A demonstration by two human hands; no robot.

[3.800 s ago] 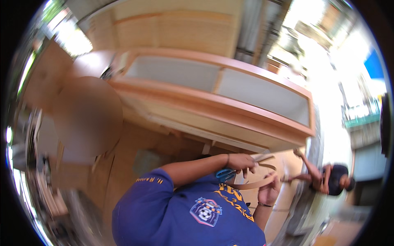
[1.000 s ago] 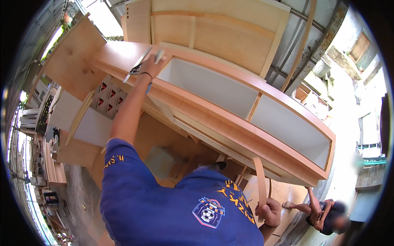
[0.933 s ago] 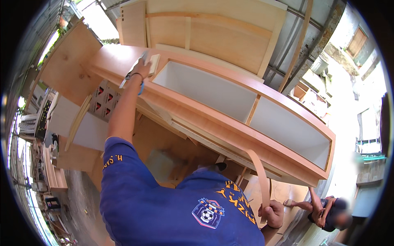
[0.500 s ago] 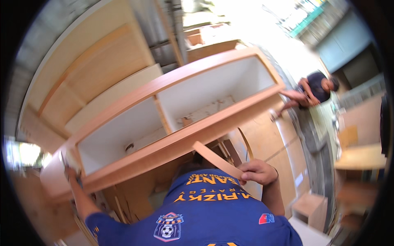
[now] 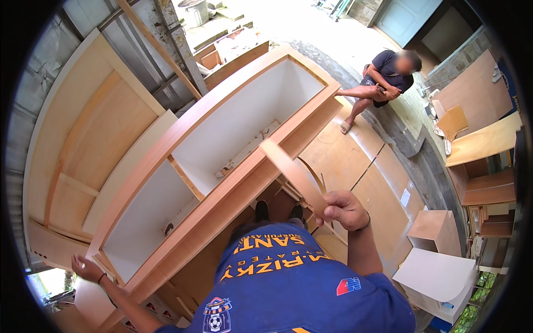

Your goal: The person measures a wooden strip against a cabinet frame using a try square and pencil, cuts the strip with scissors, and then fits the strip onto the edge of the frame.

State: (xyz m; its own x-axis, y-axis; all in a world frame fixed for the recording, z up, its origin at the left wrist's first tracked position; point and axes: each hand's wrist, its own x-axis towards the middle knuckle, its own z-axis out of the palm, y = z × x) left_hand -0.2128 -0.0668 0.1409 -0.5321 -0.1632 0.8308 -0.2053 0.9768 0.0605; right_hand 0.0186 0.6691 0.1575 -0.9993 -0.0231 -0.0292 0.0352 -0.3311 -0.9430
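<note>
My right hand (image 5: 345,210) pinches the lower end of a long, flexible wood-toned edging strip (image 5: 290,169). From there the strip slants up and left, its far end near the front rail of a long cabinet carcass (image 5: 216,208). The cabinet has pink-brown wood edges and two white-lined compartments split by a divider (image 5: 186,178). At its left end my left hand (image 5: 88,269) is open, fingers apart, close to the corner. Whether that hand touches the wood I cannot tell. A small pale spot shows on it, too small to name.
A person (image 5: 388,77) sits beyond the cabinet's right end, arms folded. Large curved panels (image 5: 94,144) lean against the metal wall at left. Plywood sheets (image 5: 361,166) lie on the floor at right. Near them stand a small box (image 5: 430,230) and a white board (image 5: 436,272).
My view has turned, so the cabinet appears steeper and lower left. My left hand has opened out at the cabinet's left end. My right hand still holds the strip.
</note>
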